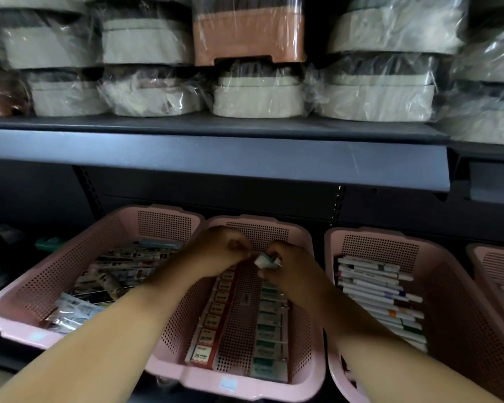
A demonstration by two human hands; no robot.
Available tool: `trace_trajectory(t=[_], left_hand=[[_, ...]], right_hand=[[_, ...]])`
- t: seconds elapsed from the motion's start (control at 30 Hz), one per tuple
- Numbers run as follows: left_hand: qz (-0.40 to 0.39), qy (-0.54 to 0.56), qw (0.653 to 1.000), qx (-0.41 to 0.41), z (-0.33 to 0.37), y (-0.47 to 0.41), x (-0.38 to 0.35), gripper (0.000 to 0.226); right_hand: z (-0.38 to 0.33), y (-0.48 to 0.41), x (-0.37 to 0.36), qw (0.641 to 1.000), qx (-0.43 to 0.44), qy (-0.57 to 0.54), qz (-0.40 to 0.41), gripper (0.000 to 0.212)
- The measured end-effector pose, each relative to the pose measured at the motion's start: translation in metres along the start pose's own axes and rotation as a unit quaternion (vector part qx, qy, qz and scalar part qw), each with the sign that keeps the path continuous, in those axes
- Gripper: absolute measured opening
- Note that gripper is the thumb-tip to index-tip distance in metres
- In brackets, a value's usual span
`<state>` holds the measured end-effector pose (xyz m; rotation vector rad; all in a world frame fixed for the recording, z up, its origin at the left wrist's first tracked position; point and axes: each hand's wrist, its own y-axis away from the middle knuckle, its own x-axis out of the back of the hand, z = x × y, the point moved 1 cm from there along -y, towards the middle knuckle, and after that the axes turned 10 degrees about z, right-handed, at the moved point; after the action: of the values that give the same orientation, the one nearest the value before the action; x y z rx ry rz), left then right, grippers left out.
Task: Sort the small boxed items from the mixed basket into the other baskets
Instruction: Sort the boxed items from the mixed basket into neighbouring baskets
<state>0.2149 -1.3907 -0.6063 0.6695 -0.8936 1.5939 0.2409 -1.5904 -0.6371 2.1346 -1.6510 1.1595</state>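
- Both hands are held close together over the far end of the middle pink basket (301, 330), with the forearms stretched in from its near rim
- A small green-and-white box (264, 261) is gripped in the curled fingers of the right hand (291, 271), at the gap between the two hands
- The left hand (218, 251) is clenched, with its fingertips set at the same box; whether they pinch it or merely touch it cannot be told, as the view is dim and blurred
- Under the left hand a row of red-labelled boxes (211, 324) is stood on edge
- Under the right hand a row of green-labelled boxes (269, 330) is ranged alongside, and a strip of perforated floor is left between the rows
- Left of the left forearm, the left pink basket (41, 283) is filled with mixed packets (120, 271) lying at odd angles
- Right of the right forearm, the right pink basket (454, 301) is stacked with long white boxes (378, 289), and a corner of a fourth basket (498, 269) is seen beyond it
- Above the hands, a dark shelf (216, 158) is loaded with plastic-wrapped goods (256, 97)
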Motion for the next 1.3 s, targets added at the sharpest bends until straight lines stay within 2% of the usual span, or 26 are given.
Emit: trace_trajectory(t=[0.1,0.27,0.43,0.5,0.57,0.67,0.73,0.83,0.97,1.1,1.3], left_hand=[[-0.021,0.057,0.998,0.011,0.01,0.008,-0.008,0.01],[0.016,0.108,0.993,0.034,0.008,0.013,-0.013,0.007],[0.049,0.103,0.993,0.032,0.011,0.018,-0.009,0.026],[0.055,0.041,0.998,0.001,0.014,0.022,-0.007,0.034],[0.088,-0.049,0.993,-0.062,0.026,0.03,-0.002,0.034],[0.108,-0.07,0.981,-0.147,0.048,0.043,0.002,0.021],[0.104,-0.085,0.978,-0.158,0.052,0.044,0.001,0.021],[0.071,-0.106,0.982,-0.136,0.044,0.04,-0.006,0.026],[0.009,-0.143,0.984,-0.104,0.029,0.031,-0.026,0.02],[-0.065,-0.145,0.986,-0.049,0.02,0.016,-0.048,0.02],[-0.059,-0.141,0.988,0.001,0.018,-0.014,-0.068,0.02]], right_hand=[[-0.008,0.0,-0.002,1.0,0.007,-0.004,0.003,0.025],[-0.007,0.0,0.001,0.999,-0.004,-0.039,0.011,0.014],[-0.005,-0.005,0.02,0.997,-0.009,-0.067,0.026,0.01],[-0.005,-0.008,0.025,0.994,-0.029,-0.092,0.041,0.003],[-0.005,-0.01,0.029,0.992,-0.042,-0.109,0.048,0.005],[-0.004,-0.01,0.032,0.992,-0.041,-0.112,0.031,0.004],[-0.002,-0.009,0.032,0.995,-0.039,-0.096,0.011,0.005],[0.004,-0.01,0.032,0.998,-0.049,-0.025,0.009,0.011],[0.018,-0.013,0.039,0.994,-0.092,0.041,0.04,0.017],[0.026,-0.014,0.041,0.993,-0.106,0.024,0.039,0.018],[0.033,-0.018,0.039,0.989,-0.138,-0.045,0.036,0.012]])
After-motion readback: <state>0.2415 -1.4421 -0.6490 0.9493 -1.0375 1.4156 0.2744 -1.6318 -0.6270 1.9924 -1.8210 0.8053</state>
